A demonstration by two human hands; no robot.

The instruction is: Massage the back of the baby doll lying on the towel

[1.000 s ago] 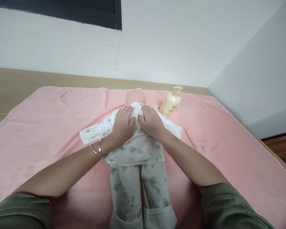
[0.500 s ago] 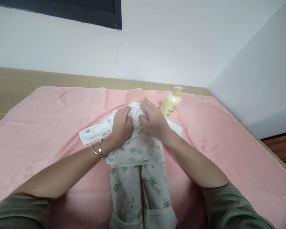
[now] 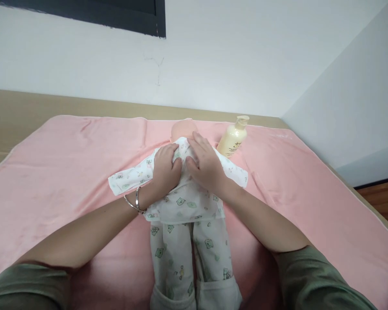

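Observation:
A doll [image 3: 183, 129] lies on a pink cloth [image 3: 93, 142], its head toward the wall. It wears a white printed top [image 3: 187, 206] with the sleeves spread to both sides, and matching trousers [image 3: 174, 258] whose legs point toward me. My left hand [image 3: 166, 168], with silver bangles at the wrist, rests on the left side of the top's chest, thumb apart from the fingers. On the other side of the chest lies my right hand [image 3: 207, 163], fingers extended and thumb apart, its fingertips close to the doll's head. Neither hand grips anything visible.
A pale yellow pump bottle [image 3: 233, 137] stands on the cloth just right of the doll's head. Behind the cloth runs a wooden edge [image 3: 116, 106] along a white wall [image 3: 213, 64]. A dark frame [image 3: 116, 17] is at the upper left.
My right hand has shifted slightly left across the top, uncovering more of the right sleeve. My left hand stays nearly in place.

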